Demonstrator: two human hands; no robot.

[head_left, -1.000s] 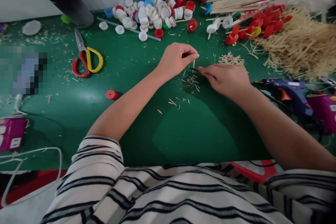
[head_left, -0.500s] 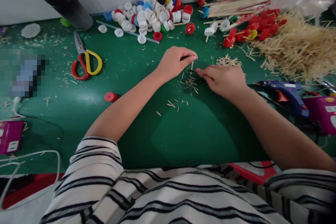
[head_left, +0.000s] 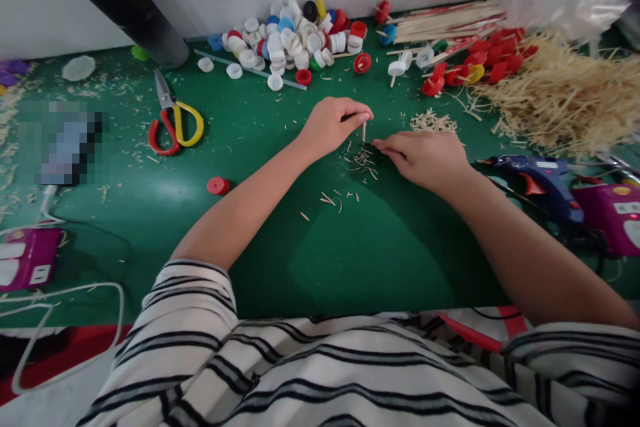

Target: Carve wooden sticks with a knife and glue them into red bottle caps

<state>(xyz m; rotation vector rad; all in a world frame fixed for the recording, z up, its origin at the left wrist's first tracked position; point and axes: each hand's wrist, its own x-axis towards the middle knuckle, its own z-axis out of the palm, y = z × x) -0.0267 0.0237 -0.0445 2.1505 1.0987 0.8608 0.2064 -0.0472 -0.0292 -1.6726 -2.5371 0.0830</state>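
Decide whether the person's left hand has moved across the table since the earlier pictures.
No. The left hand, pinching a short stick, stays just up-left of the small heap of shavings, as before; only the camera's view shifted slightly.

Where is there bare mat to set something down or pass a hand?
Widest: green mat between the forearms, before the striped shirt. Also between scissors and left hand, and on the near side of the red cap. Crowded: cap pile at the back, straw heap and glue gun on the right, shavings by the right hand.
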